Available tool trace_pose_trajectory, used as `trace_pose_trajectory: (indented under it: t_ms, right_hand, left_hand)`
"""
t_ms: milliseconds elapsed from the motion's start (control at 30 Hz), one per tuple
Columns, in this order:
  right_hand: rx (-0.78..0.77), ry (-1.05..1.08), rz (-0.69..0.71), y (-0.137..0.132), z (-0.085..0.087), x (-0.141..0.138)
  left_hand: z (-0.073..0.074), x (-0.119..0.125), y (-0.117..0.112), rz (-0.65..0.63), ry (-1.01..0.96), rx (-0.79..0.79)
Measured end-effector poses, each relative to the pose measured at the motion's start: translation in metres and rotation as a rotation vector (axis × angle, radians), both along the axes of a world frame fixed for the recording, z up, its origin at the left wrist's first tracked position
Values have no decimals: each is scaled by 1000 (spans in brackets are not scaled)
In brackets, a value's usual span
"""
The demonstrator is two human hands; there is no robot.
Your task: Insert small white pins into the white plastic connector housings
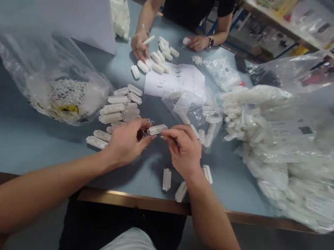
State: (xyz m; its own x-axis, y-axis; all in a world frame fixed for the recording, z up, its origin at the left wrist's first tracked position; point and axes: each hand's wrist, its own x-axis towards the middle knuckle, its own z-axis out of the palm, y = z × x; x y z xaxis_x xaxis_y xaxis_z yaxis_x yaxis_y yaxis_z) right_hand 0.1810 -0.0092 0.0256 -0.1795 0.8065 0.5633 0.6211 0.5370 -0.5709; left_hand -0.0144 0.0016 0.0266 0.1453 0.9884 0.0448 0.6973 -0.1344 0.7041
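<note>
A small white plastic connector block (157, 129) is held above the blue table between both hands. My left hand (127, 140) pinches its left end with thumb and fingers closed. My right hand (183, 148) is closed at its right end, fingers curled as if pinching a tiny part that I cannot make out. A pile of similar white blocks (117, 111) lies just left of my hands. A few more blocks (166, 180) lie near the table's front edge under my right wrist.
A clear bag of small white parts (64, 94) sits at left, large bags of white blocks (291, 157) at right, an open bag (195, 108) and paper sheet (177, 80) ahead. A person opposite handles blocks (160, 58). The table edge (142, 201) runs across the front.
</note>
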Motion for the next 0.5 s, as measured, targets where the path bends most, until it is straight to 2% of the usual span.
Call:
trace_pose_trajectory:
  t_ms: [100, 200, 367, 500]
  right_hand:
    - [144, -73, 53, -2, -2, -6]
    - [196, -88, 69, 0, -4, -8]
    - [208, -91, 74, 1, -4, -9]
    - [147, -115, 77, 0, -4, -7]
  left_hand:
    - [0, 0, -2, -35, -4, -10]
    - [-1, 0, -4, -61, 4, -14]
    - [-2, 1, -5, -75, 14, -6]
    - [-5, 0, -7, -99, 31, 23]
